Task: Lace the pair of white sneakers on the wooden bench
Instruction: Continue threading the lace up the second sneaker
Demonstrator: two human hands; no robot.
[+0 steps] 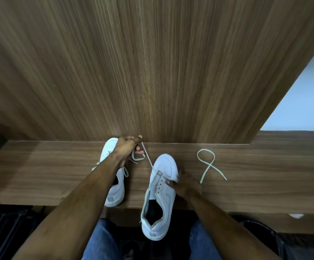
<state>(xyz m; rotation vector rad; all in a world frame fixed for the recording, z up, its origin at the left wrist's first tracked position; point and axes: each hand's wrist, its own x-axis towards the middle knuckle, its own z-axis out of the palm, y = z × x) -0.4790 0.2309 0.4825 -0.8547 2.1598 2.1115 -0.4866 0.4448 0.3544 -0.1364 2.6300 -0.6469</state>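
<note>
Two white sneakers stand on the wooden bench [40, 175]; the left sneaker [113, 192] is partly hidden under the left forearm; the right sneaker [161, 194] sits nearer, its heel over the near edge of the bench. The left hand [126, 147] is raised above the left sneaker with fingers curled round a white lace [147, 156], which runs down to the eyelets of the right sneaker. The right hand [186, 186] grips the right side of the right sneaker near the eyelets. A second lace [206, 162] lies looped on the bench, to the right, apart from both sneakers.
</note>
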